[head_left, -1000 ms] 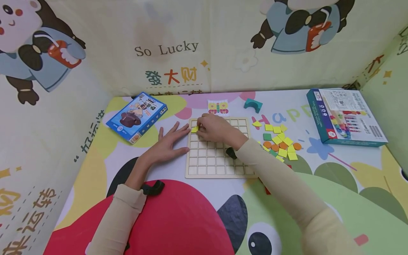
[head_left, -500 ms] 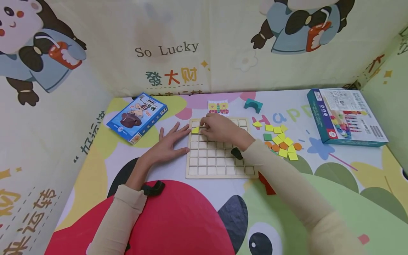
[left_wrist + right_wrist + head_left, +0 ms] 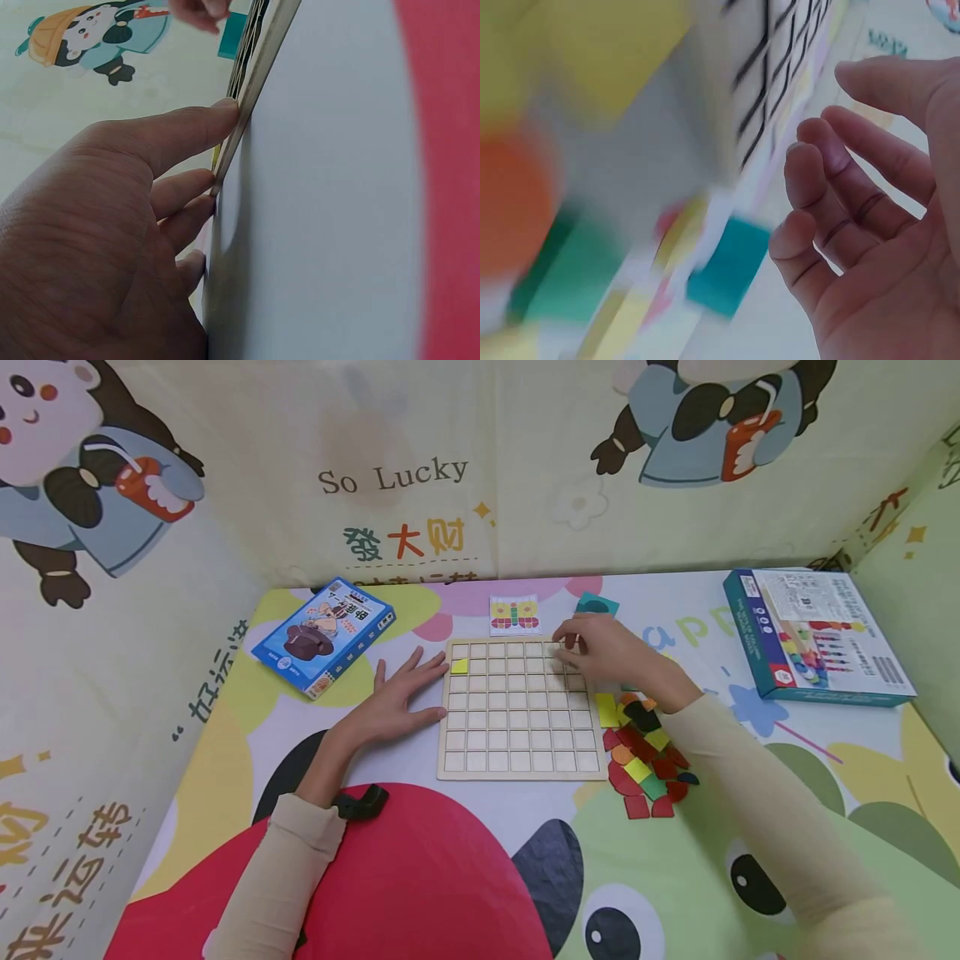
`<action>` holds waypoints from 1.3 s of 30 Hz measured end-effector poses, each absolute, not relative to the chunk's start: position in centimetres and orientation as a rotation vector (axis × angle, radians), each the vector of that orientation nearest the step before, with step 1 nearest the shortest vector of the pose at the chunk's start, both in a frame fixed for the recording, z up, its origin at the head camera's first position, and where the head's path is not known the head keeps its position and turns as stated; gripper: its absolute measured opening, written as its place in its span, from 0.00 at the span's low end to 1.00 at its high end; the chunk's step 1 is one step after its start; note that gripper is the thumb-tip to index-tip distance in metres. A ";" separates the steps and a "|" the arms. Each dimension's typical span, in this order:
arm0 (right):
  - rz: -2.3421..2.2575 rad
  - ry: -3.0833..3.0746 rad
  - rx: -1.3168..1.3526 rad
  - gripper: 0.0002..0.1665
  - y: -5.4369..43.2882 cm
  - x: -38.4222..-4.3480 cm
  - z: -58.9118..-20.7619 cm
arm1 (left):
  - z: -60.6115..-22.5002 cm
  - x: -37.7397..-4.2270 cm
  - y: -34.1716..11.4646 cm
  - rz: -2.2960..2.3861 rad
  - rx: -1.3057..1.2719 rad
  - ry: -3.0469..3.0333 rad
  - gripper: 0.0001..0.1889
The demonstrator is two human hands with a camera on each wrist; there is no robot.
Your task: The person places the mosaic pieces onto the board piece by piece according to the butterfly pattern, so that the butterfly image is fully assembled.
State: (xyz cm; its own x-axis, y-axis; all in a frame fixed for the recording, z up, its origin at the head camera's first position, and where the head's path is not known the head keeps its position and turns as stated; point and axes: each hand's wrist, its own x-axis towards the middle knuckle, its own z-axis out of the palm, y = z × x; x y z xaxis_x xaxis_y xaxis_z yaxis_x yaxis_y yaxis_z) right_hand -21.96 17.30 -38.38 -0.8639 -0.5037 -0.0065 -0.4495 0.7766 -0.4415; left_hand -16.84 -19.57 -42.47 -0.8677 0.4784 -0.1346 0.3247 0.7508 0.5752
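Note:
A wooden grid board (image 3: 517,777) lies flat on the table with one yellow square tile (image 3: 459,667) in a cell near its upper left corner. My left hand (image 3: 397,700) rests beside the board with fingers spread. In the left wrist view its thumb (image 3: 196,127) and fingers touch the board's edge (image 3: 255,82). Over the board's upper right corner is my right hand (image 3: 618,656), its fingers loosely bent. The right wrist view shows nothing between those fingers (image 3: 804,176). Below that hand lies a pile of red, yellow, green, orange and black tiles (image 3: 637,768), partly hidden by the forearm.
A butterfly picture card (image 3: 514,615) lies behind the board. Partly behind my right hand stands a teal arch block (image 3: 600,600). A blue box (image 3: 322,635) lies at the left, and a larger teal-edged box (image 3: 821,635) at the right.
My right hand has left the yellow tile in its cell and moved right across the board to its upper right corner. The left hand has stayed in place.

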 end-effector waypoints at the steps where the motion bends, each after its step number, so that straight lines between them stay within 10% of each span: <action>1: -0.648 2.852 -0.755 0.17 18.1 -21.9 -38.4 | -42.5 -16.8 -19.6 0.802 0.628 2.677 0.43; 39: -0.567 2.853 -0.434 0.23 27.7 -20.2 -39.4 | -42.6 -17.0 -19.7 0.804 0.630 2.672 0.43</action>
